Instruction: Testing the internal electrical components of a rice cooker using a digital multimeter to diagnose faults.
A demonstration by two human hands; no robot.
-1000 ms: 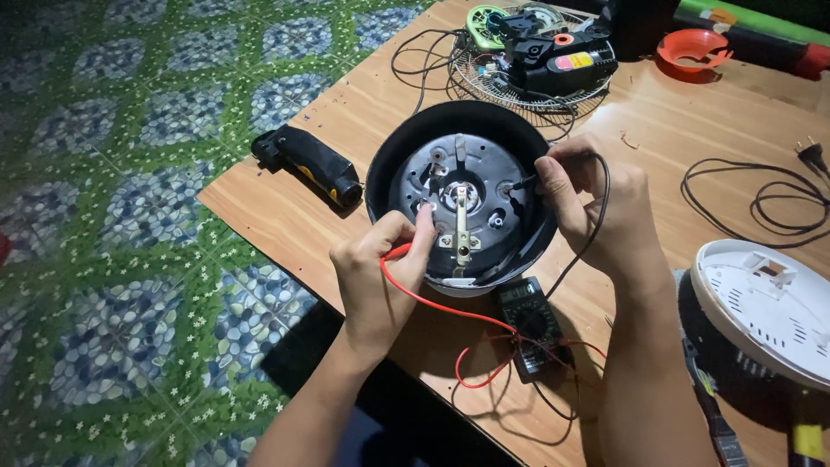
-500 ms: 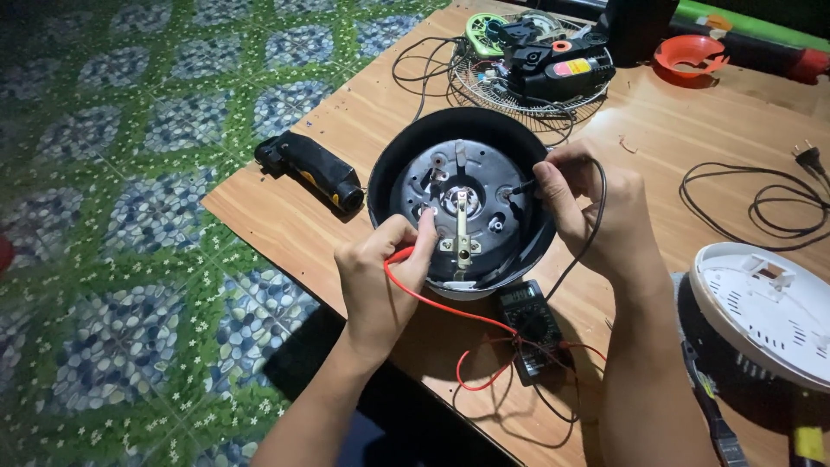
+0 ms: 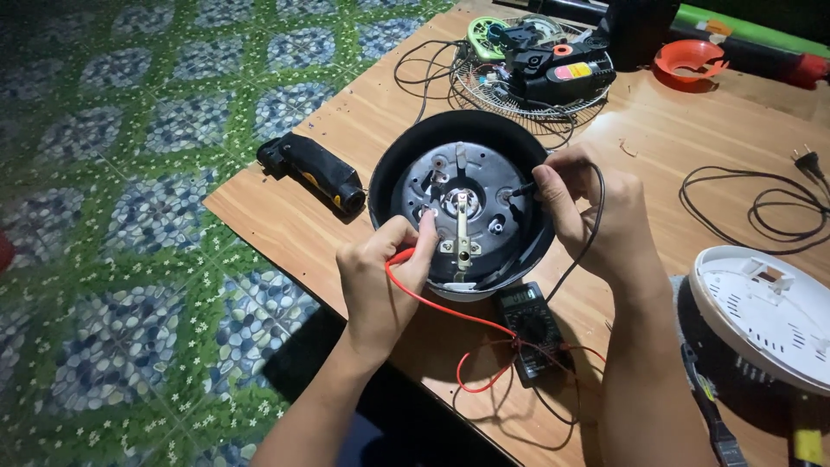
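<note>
- Where the green patterned floor (image 3: 112, 216) meets the left edge of the wooden table (image 3: 363, 121), we see a black power tool (image 3: 313, 171) lying on its side, just beside the round black appliance base (image 3: 406, 156).
- At the table's near edge the appliance base sits upturned, its grey metal plate (image 3: 484, 186) facing up.
- Our left hand (image 3: 380, 277) pinches the red probe (image 3: 399, 256) against the plate's lower left, fingers curled tight around it.
- A red wire (image 3: 441, 304) runs from that hand to the black multimeter (image 3: 529, 329) lying on the table below the base.
- Our right hand (image 3: 596, 216) pinches the black probe (image 3: 521, 188) onto the plate's right side.
- Behind, a wire fan guard (image 3: 484, 86) holds dark parts; further right lie an orange ring (image 3: 687, 59), a black power cord (image 3: 761, 207) and a white round cover (image 3: 765, 311).
</note>
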